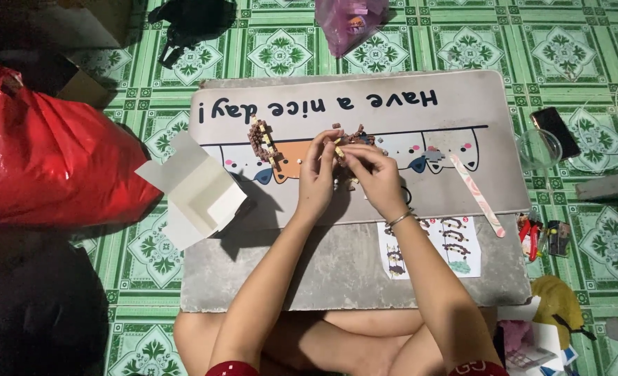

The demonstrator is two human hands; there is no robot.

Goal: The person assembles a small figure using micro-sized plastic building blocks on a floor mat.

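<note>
My left hand (317,175) and my right hand (373,174) meet over a grey mat (462,111) printed with cartoon cats. Between their fingertips they pinch a small build of brown and cream micro bricks (342,147). A longer strip of assembled brown and cream bricks (263,143) lies on the mat just left of my left hand. Loose brown bricks (360,134) are scattered beyond my fingers. A printed instruction sheet (455,247) lies by my right forearm, which wears a thin bracelet.
An open white cardboard box (197,191) stands at the mat's left edge. A red plastic bag (44,160) fills the left. A pink nail file (477,195), a clear cup (537,150), a phone (556,131) and red pliers (530,233) lie right. Green tiled floor surrounds.
</note>
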